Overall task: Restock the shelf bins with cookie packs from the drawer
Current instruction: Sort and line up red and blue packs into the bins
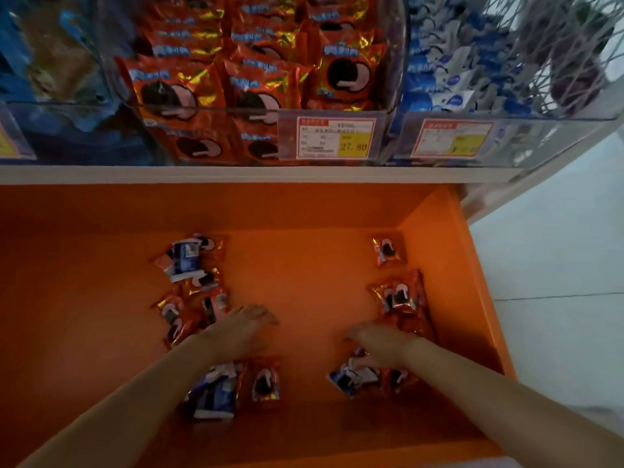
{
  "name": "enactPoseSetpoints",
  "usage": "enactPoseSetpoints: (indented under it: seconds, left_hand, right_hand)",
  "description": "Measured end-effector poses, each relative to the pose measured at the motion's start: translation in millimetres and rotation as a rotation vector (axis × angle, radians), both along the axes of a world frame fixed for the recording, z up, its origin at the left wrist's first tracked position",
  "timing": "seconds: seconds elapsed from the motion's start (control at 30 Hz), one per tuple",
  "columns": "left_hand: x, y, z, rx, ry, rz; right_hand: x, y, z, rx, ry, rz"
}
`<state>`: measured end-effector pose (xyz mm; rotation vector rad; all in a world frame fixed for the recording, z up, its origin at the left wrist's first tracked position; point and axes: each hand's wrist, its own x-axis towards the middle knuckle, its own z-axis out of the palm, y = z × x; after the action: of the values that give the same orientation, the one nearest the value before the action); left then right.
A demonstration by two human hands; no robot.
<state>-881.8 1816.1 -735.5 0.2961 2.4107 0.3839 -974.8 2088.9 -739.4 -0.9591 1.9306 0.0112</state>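
Low over the drawer floor, toward its front edge, both hands reach in side by side. The left hand (241,329) is spread flat with straight fingers and grips nothing. It hovers just beside a heap of red packs (189,298) near the left side; whether it touches the floor I cannot tell. The right hand (383,342) is likewise open, its fingers stretched and blurred. It lies over a blue-and-white pack (347,378) and the foot of a red pile (400,298) along the right wall, and no pack is plainly pinched. Both look poised to gather packs, which would explain the wide, downturned palms.

Under the left forearm lie more blue packs (216,395) and a single red pack (266,383), close to the front edge. One lone red pack (388,253) sits at the back right corner. The drawer (304,207) stands open, so its loose stock lies right under the shelf (236,173). Above, the red bin (236,110) is heaped with matching red packs. The blue bin (526,130) to its right holds blue-and-white ones, and each bin carries a price tag (336,138) on its front.
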Motion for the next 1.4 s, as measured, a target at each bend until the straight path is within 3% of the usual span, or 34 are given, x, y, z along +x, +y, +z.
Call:
enactPoseSetpoints:
  seconds: [0.37,0.5,0.73,1.03,1.2,1.4]
  left_hand:
    - [40.2,-53.1,-8.9,-0.049,-0.22,-0.105]
    - [38.6,-51.1,-12.0,-0.098,-0.229,-0.219]
    - [28.4,-45.9,-6.7,-0.283,-0.159,-0.347]
    - [14.8,-35.3,48.4,-0.283,0.1,-0.024]
    - [13.4,-11.8,81.0,-0.142,0.312,0.232]
    - [18.6,12.9,114.7,0.178,0.381,0.628]
  right_hand:
    - [19.8,-19.1,-30.3,0.156,0.002,0.243]
    - [14.9,-26.1,-25.7,0.148,0.028,0.201]
    - [1.9,-43.1,2.2,-0.035,0.069,-0.042]
    - [10.0,-60.0,49.7,-0.303,0.135,-0.471]
    - [19.4,-61.3,79.1,-0.404,0.132,-0.528]
    - [28.6,-56.1,114.8,-0.574,-0.047,-0.844]
